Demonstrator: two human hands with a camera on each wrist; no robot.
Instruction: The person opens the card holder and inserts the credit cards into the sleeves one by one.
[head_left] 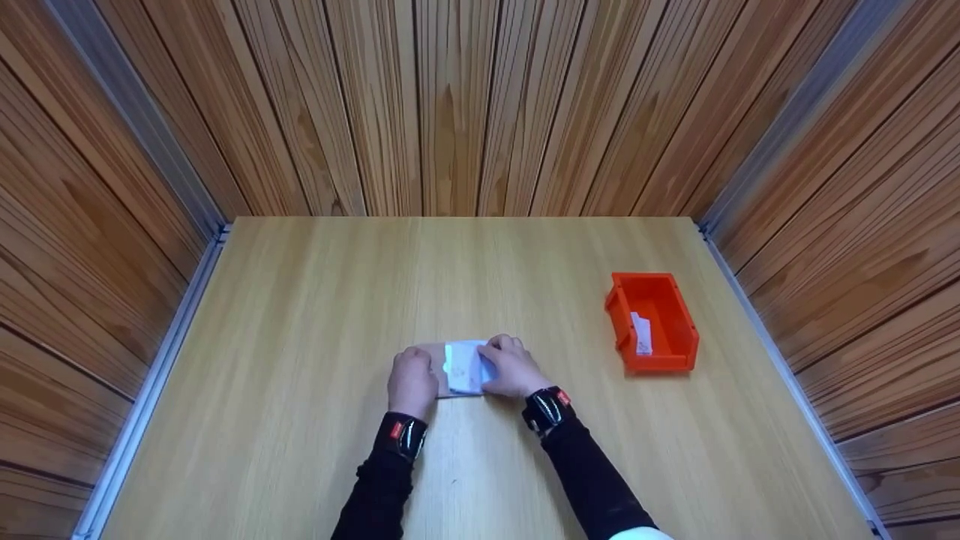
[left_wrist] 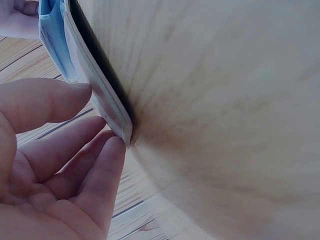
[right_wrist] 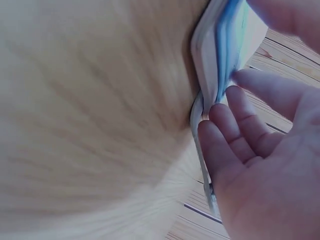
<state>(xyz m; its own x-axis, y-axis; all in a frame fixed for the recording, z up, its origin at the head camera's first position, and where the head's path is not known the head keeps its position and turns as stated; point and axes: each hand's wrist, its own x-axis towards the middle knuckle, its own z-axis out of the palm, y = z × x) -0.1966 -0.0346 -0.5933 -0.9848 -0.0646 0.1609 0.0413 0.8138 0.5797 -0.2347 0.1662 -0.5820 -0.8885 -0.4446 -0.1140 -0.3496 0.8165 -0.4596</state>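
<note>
1. On the table (head_left: 315, 315), an orange bin (head_left: 660, 363) is placed toward the right side; a white slip of paper (head_left: 642, 334) is seen inside it, by its left wall.
2. A flat tan case (head_left: 436, 352) with rounded corners is found on the table, left of the bin and a little nearer the person.
3. Most of the case's upper face is covered by blue paper (head_left: 463, 367); a tan strip is left bare at the end farther from the bin.
4. At that far end, the case is pinched by the left hand (head_left: 412, 381), with the thumb pressed on its face and the other fingertips set along its edge.
5. At the end closer to the bin, the case's edge is touched by bent fingers of the right hand (head_left: 514, 367), and the blue paper is met by its index finger. Whether the paper is pinched there cannot be told, as the thumb is partly cut off in the right wrist view.
6. The two hands are held apart, with the case between them.
7. A pale strap (right_wrist: 200, 145) is shown at the case's bin-side end, just beside the right fingers.
8. Black wristbands (head_left: 549, 411) are worn over dark sleeves (head_left: 596, 472), left of the bin and nearer the person.
9. Behind the bin, the table is bounded by a wood-panelled wall (head_left: 450, 112).
</note>
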